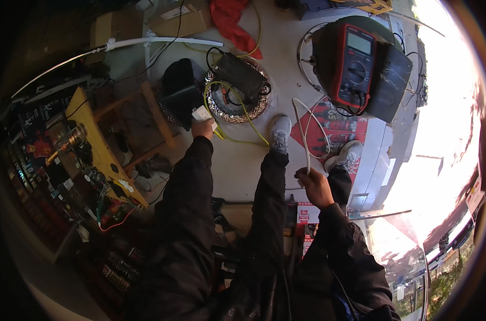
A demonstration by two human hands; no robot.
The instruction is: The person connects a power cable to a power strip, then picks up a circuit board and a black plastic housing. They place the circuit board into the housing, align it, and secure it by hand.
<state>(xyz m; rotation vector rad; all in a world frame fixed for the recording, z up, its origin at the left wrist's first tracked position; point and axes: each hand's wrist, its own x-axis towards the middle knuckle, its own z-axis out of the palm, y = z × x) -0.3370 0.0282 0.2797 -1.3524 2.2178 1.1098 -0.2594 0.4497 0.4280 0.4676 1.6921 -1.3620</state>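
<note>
My left hand [204, 130] is closed around a white socket block [201, 113], beside a black bin [181, 85]. A yellow cord [237, 142] comes from the block and loops over a foil-covered round seat [263, 104]. On that seat lies a black power adapter [233, 74]. Nearer to me and to the right, my right hand [316, 188] pinches a white cable [308, 152]. The cable rises from the fingers and curves toward the red multimeter [355, 67]; its end inside the hand is hidden. The multimeter sits on a dark round stool [328, 40].
At left stands a yellow tabletop [96, 144] with small parts on it. A white metal pole [168, 39], cardboard boxes [181, 21] and a red cloth [229, 24] lie at the far side. My shoes [280, 128] stand between the hands, near a red printed sheet [328, 125].
</note>
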